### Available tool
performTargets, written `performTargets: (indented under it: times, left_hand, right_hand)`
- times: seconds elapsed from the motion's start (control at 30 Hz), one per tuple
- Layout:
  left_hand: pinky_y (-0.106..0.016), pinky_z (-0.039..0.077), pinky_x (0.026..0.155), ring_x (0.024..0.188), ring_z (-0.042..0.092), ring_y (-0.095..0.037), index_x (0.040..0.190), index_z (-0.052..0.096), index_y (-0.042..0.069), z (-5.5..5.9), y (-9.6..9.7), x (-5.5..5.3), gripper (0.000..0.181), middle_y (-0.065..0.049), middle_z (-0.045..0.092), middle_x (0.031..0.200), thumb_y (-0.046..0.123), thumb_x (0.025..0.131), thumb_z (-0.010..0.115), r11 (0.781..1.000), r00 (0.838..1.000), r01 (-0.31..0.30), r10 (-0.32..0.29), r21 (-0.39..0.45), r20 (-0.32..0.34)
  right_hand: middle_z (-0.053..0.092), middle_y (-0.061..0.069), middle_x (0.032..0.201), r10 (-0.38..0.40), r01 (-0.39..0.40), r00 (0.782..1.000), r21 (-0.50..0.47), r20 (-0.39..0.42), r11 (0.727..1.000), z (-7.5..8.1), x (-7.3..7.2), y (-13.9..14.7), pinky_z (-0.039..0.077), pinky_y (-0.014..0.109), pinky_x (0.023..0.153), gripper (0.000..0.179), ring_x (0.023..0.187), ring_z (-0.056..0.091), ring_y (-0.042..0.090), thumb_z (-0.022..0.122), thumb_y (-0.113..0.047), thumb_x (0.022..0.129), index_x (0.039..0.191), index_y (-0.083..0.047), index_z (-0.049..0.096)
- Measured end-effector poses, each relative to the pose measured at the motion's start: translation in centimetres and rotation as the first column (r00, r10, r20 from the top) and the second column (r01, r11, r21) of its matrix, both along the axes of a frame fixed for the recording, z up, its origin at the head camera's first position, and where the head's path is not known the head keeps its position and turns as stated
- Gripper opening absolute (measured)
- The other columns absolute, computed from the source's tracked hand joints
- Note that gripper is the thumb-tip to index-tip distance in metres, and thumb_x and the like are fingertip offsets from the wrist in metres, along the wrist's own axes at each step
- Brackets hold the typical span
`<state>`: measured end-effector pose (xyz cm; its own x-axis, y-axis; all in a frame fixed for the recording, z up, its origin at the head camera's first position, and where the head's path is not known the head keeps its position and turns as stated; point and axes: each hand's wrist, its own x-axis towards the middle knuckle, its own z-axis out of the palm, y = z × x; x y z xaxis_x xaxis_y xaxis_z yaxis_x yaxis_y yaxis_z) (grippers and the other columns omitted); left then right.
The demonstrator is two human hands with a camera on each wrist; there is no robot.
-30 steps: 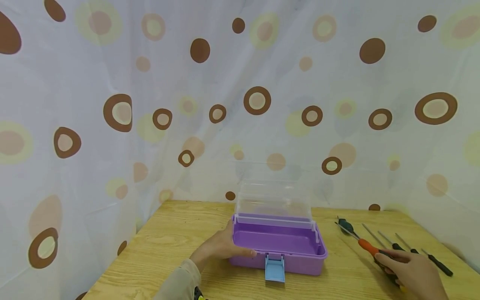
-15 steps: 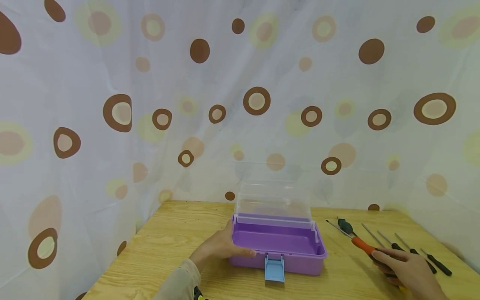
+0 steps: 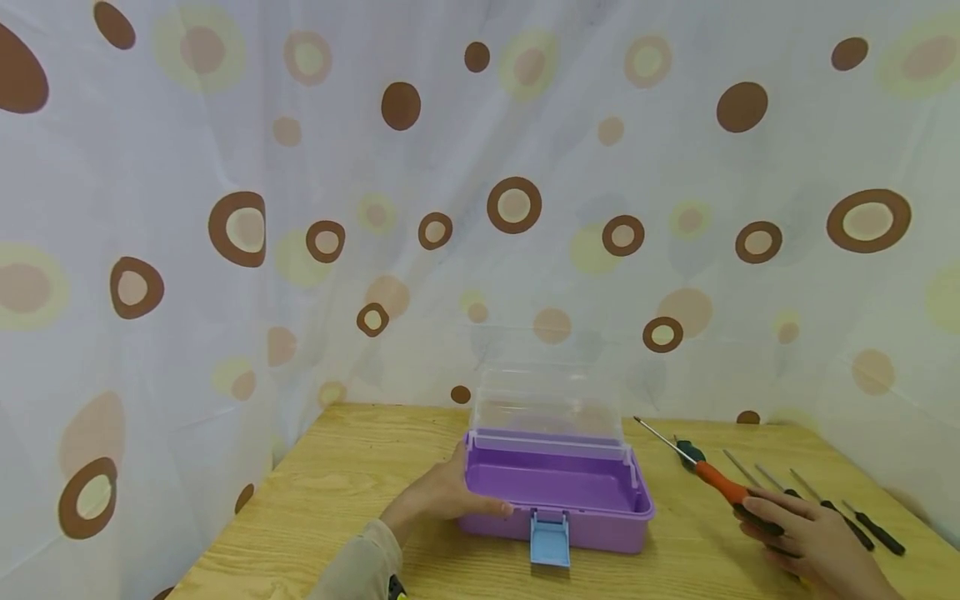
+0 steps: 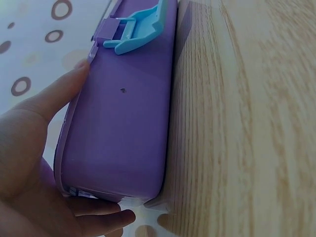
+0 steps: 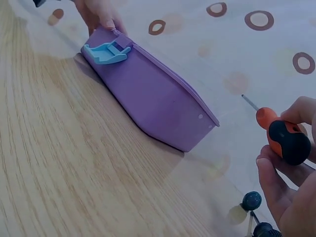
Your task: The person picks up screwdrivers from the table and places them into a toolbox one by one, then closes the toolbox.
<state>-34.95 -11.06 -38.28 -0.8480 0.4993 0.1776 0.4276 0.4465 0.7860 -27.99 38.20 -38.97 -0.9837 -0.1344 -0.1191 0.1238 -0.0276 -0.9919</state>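
Note:
A purple plastic toolbox [image 3: 600, 528] stands on the wooden table, its clear lid [image 3: 547, 408] raised and its light blue latch [image 3: 550, 542] hanging down in front. Nothing lies in the visible part of its tray. My left hand [image 3: 444, 492] grips the box's left end; in the left wrist view the thumb [image 4: 69, 89] lies along the front rim and the fingers go round the end. Right of the box, my right hand [image 3: 808, 537] holds a screwdriver by its orange and black handle [image 5: 284, 138]. Its shaft points up and left, the tip above the table.
A dark green stubby-handled screwdriver [image 3: 691, 452] lies behind the held one. Several black-handled screwdrivers [image 3: 879, 533] lie side by side at the table's right, partly behind my right hand. A dotted curtain [image 3: 525, 275] hangs behind the wooden table [image 3: 322, 483].
My right hand has lifted the screwdriver slightly, and its tip has swung left and up toward the box. The left hand and the toolbox have stayed in place.

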Motion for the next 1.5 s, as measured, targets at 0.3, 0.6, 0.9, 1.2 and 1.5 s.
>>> performTargets:
  times: [0.3, 0.6, 0.9, 1.2, 1.5]
  left_hand:
    - [-0.061, 0.041, 0.105, 0.122, 0.059, -0.037, 0.163, 0.009, 0.003, 0.2, 0.0, 0.1, 0.126, -0.021, 0.058, 0.138, 0.039, 0.075, 0.092, 1.0, 1.0, -0.019, 0.019, -0.006, 0.0]
    - [-0.061, 0.039, 0.107, 0.124, 0.057, -0.037, 0.164, 0.006, 0.005, 0.2, -0.2, 0.1, 0.128, -0.02, 0.054, 0.142, 0.04, 0.075, 0.092, 1.0, 1.0, -0.009, 0.009, 0.004, 0.003]
    - [-0.06, 0.041, 0.106, 0.122, 0.058, -0.033, 0.163, 0.008, 0.004, 0.3, -0.1, 0.1, 0.126, -0.018, 0.055, 0.141, 0.039, 0.076, 0.092, 1.0, 1.0, -0.009, 0.009, -0.016, -0.01]
    - [-0.059, 0.042, 0.105, 0.119, 0.06, -0.027, 0.163, 0.009, 0.005, 0.0, -0.2, 0.0, 0.125, -0.013, 0.057, 0.139, 0.039, 0.075, 0.092, 1.0, 1.0, -0.015, 0.014, -0.025, -0.014]
    - [-0.06, 0.041, 0.105, 0.12, 0.059, -0.031, 0.162, 0.012, 0.004, -0.1, -0.1, -0.1, 0.123, -0.016, 0.057, 0.14, 0.039, 0.075, 0.092, 1.0, 1.0, -0.016, 0.016, -0.012, 0.0]
  right_hand:
    - [0.066, -0.006, 0.12, 0.114, -0.114, 0.993, -0.014, -0.008, 0.993, 0.6, -0.4, -0.8, 0.057, 0.041, 0.089, 0.026, 0.106, 0.065, 0.013, 0.052, -0.025, 0.111, 0.111, -0.043, 0.071]
    - [0.041, 0.014, 0.15, 0.057, -0.054, 0.998, 0.078, -0.037, 0.996, 1.5, -1.4, -2.4, 0.054, 0.046, 0.095, 0.02, 0.108, 0.058, 0.015, 0.055, -0.028, 0.11, 0.12, -0.038, 0.069]
    - [0.057, 0.0, 0.122, 0.013, -0.009, 0.997, 0.054, -0.071, 0.999, 2.5, -2.3, -4.6, 0.056, 0.048, 0.092, 0.018, 0.103, 0.062, 0.018, 0.059, -0.026, 0.108, 0.113, -0.04, 0.07]
    - [0.058, -0.001, 0.12, 0.045, -0.039, 0.993, 0.053, -0.107, 0.998, 3.0, -2.7, -6.8, 0.056, 0.047, 0.09, 0.024, 0.104, 0.061, 0.018, 0.059, -0.022, 0.108, 0.115, -0.04, 0.073]
    - [0.059, -0.003, 0.119, 0.042, -0.035, 0.99, 0.057, -0.136, 0.998, 3.3, -3.0, -8.3, 0.056, 0.042, 0.083, 0.025, 0.103, 0.062, 0.017, 0.061, -0.023, 0.107, 0.118, -0.04, 0.074]
